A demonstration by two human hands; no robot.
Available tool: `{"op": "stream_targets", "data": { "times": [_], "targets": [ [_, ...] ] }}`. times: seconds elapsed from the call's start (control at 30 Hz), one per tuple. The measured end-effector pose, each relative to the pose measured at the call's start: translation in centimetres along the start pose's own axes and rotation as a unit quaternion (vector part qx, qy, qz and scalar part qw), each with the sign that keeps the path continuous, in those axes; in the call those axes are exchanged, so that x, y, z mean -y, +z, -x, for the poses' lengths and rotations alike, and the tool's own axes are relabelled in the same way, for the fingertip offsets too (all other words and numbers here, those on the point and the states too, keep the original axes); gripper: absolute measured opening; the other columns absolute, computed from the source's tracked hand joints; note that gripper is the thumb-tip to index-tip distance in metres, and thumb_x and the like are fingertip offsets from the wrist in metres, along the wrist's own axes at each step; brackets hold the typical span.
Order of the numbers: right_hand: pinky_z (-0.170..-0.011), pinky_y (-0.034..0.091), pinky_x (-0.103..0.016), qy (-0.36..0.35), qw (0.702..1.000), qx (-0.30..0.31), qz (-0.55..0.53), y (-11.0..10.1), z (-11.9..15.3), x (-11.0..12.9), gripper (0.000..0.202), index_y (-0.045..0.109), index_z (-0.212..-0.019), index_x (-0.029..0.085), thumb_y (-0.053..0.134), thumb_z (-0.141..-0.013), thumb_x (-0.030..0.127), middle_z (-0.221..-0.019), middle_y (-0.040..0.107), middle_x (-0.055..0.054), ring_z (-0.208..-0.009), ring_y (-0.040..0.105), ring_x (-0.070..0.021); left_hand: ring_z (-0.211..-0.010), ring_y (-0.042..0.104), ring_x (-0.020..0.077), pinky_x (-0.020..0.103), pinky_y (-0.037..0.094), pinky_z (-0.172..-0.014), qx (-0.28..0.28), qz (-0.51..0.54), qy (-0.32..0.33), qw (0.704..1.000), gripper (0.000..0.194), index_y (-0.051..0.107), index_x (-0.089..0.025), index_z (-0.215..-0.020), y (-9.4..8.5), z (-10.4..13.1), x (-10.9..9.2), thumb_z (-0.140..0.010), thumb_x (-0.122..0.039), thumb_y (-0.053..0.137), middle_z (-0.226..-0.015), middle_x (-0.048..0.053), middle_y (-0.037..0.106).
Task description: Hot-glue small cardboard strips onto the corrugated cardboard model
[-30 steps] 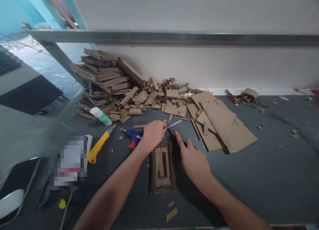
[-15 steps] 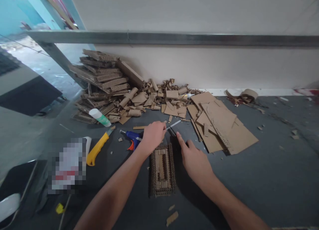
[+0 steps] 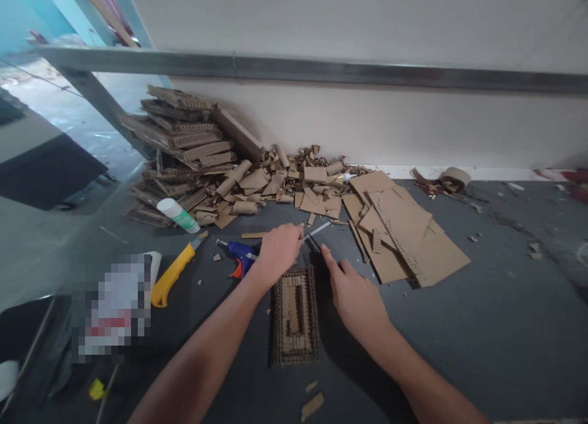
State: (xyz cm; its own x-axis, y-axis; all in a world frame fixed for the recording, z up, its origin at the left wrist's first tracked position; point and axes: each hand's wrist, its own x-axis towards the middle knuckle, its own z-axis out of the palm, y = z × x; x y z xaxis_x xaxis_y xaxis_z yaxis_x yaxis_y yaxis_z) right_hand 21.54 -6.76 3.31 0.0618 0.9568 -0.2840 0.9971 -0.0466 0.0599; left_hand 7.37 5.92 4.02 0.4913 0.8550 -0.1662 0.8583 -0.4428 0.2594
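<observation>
My left hand [image 3: 281, 250] is closed around a thin white stick [image 3: 318, 230], whose free end points up to the right. Just right of it, my right hand [image 3: 356, 289] has its index finger stretched out near the stick; nothing shows in its grip. Below my left hand lies a rectangular piece of layered corrugated cardboard [image 3: 295, 317] with a recessed centre. A blue glue gun [image 3: 239, 252] with an orange trigger rests on the dark surface, partly behind my left hand. Farther left lie a yellow cutter knife [image 3: 174, 276] and a white-and-green glue stick [image 3: 179, 215].
Stacked corrugated panels [image 3: 184, 136] stand at the back left beside a heap of cardboard scraps [image 3: 275, 182]. Flat cardboard sheets [image 3: 408, 228] lie to the right. A tape roll [image 3: 454, 177] is by the wall, and a metal rail [image 3: 321, 70] crosses behind.
The view has shifted slightly, so most things appear a little farther left. Both hands keep nearly the same pose, and the white stick is still in my left hand.
</observation>
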Motion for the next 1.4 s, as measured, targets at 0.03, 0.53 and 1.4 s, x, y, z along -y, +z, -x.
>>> {"op": "stream_targets", "data": {
  "times": [0.03, 0.53, 1.4],
  "targets": [
    [-0.053, 0.041, -0.024, 0.0, 1.0, 0.001, 0.0, 0.0, 0.0, 0.0, 0.068, 0.014, -0.163, 0.029, 0.035, -0.1, 0.013, -0.108, 0.063, -0.009, -0.076, 0.07, -0.0178, -0.092, 0.07, 0.0257, 0.032, 0.051, -0.077, 0.001, 0.0, 0.001, 1.0, 0.016, 0.07, -0.021, -0.095, 0.0, 0.0, 0.0, -0.096, -0.027, 0.055, -0.098, 0.008, 0.072],
    [-0.051, 0.04, -0.025, -0.014, 1.0, 0.001, 0.001, -0.2, -0.1, 0.1, 0.072, 0.015, -0.163, 0.027, 0.039, -0.097, 0.009, -0.109, 0.065, -0.009, -0.075, 0.071, -0.0174, -0.081, 0.069, 0.0213, 0.028, 0.046, -0.071, -0.04, 0.066, -0.036, 0.996, 0.021, 0.068, -0.022, -0.097, -3.5, 0.2, 3.7, -0.096, -0.021, 0.048, -0.082, 0.004, 0.073],
    [-0.05, 0.034, -0.028, -0.022, 1.0, -0.014, -0.016, 0.3, -0.1, -0.7, 0.062, 0.017, -0.163, 0.032, 0.034, -0.104, 0.021, -0.104, 0.063, -0.007, -0.072, 0.068, -0.019, -0.089, 0.071, 0.0264, 0.032, 0.052, -0.076, 0.015, -0.008, -0.013, 1.0, 0.018, 0.076, -0.02, -0.091, -0.9, 0.0, 0.6, -0.094, -0.028, 0.06, -0.094, 0.01, 0.075]
  ]
}}
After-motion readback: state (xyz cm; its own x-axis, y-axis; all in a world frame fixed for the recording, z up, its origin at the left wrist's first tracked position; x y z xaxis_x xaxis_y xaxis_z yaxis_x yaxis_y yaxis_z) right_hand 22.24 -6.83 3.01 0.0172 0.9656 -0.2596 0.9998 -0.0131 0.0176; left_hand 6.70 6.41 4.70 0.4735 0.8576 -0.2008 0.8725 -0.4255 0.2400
